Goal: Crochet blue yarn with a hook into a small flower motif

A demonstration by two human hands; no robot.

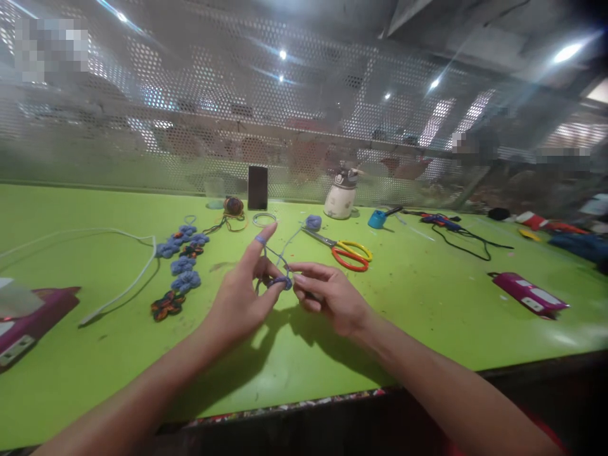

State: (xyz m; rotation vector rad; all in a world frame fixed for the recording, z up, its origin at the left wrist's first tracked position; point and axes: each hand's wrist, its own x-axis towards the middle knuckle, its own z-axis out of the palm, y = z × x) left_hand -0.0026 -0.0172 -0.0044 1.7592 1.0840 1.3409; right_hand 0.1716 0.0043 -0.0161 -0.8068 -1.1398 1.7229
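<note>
Between thumb and fingers, my left hand (pixel 247 285) pinches a small piece of blue-purple crochet (pixel 284 282). Its raised index finger has yarn wound round it, and a strand runs down from there to the piece. My right hand (pixel 332 294) is closed close against the right side of the crochet; its fingertips grip something thin, perhaps a hook, mostly hidden. From the work a strand leads back to a small blue-purple yarn ball (pixel 313 222). Crocheted flowers (pixel 185 280) in blue and dark orange lie to the left of my hands.
Scissors (pixel 351 253) with red and yellow handles lie beyond my right hand. Further back stand a phone (pixel 258 188), a pale bottle (pixel 340 195) and a blue pot (pixel 377 219). Magenta power strips (pixel 527 294) lie at both sides, and a white cable (pixel 135 285) crosses the left.
</note>
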